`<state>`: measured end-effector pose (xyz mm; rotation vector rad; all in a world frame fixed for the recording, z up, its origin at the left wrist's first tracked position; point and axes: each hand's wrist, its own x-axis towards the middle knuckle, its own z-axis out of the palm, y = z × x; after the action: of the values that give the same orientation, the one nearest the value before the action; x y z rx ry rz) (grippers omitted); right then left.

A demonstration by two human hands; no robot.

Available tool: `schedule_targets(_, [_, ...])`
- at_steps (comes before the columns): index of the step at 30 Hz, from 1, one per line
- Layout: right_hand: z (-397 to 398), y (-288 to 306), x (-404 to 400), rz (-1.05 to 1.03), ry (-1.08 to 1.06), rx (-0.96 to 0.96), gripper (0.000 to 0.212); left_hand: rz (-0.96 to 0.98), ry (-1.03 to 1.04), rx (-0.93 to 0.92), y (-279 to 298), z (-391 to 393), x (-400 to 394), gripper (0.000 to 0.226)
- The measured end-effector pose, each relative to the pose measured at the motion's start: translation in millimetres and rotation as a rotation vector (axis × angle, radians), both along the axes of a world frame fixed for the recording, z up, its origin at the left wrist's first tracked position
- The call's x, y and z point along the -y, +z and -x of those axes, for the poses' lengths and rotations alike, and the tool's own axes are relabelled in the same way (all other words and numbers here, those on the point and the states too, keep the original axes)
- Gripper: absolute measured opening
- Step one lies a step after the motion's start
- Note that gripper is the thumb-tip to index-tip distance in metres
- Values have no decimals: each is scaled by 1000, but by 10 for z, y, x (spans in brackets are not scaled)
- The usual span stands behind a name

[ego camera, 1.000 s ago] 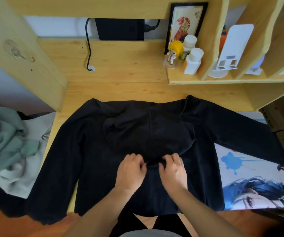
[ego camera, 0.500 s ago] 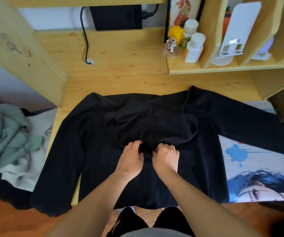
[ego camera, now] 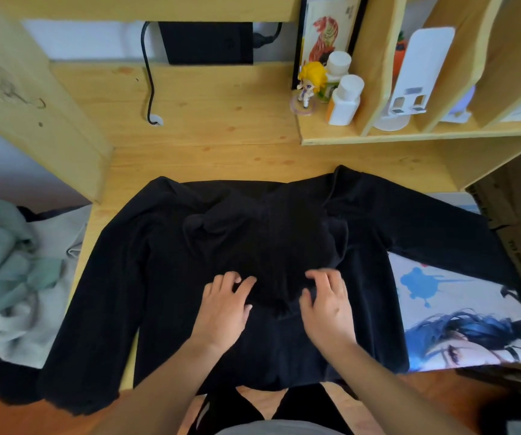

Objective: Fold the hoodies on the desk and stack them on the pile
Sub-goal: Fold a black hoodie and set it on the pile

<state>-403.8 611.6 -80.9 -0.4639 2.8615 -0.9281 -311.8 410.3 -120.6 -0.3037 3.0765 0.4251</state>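
Wooden desk (ego camera: 221, 120): pale pine planks, knots visible, near edge mostly covered. One shelf unit (ego camera: 409, 133) of the same wood at right rear, upright dividers cut off by the top edge.

One black hoodie (ego camera: 165, 277): soft, matte, napped fabric, spread flat across the desk's near half, hood folded down over the chest, both sleeves angled outward. Left cuff hanging past the desk edge; right sleeve lying over a printed mat (ego camera: 460, 312). Seams and pocket hard to make out in the dark cloth.

One printed mat: smooth, glossy, blue splash and blue-haired figure, partly covered by the hoodie.

Pile of clothes (ego camera: 5, 265) left of the desk: crumpled, pale green over light grey over something dark; count of garments not determinable, cut off at frame edge.

Two hands on the hoodie's middle below the hood. Left hand (ego camera: 223, 309): fingers spread and lightly bent, tips on the fabric, gripping nothing. Right hand (ego camera: 328, 306): likewise spread, fingertips on the cloth, slightly blurred.

One black box (ego camera: 205, 42) against the back wall, one black cable (ego camera: 149, 83) running down to the desk.

One framed picture (ego camera: 325, 29), two white bottles (ego camera: 345, 98), one yellow-haired figurine (ego camera: 309, 83), one white stand (ego camera: 409, 80) on the shelf.
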Motion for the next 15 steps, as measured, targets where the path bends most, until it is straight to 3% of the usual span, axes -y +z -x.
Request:
schedule_targets(3, [341,-18,81,-103,196,-98,47,-4,-128,-46,-1,49,-38,53])
schedule_targets(6, [569,-127,-25,-350,289,40,57,8,-236,-16,-4,111,-30,19])
schedule_targets(8, [663,-184,-184,-593,360,156,64,28,-289,33,20,84,-7,15])
schedule_targets(10, [700,-222,-306,-700,444,190,66,32,-380,43,74,-20,20,7])
schedule_targets(11, [715,-206,-322,-698,463,187,66,33,-430,42,105,-78,51,4])
schedule_targets(13, [775,-137,-253,-564,398,94,67,24,-467,38,208,-117,155,20])
schedule_targets(15, [924,-88,-105,-370,321,-83,54,-17,-312,-52,300,62,318,22])
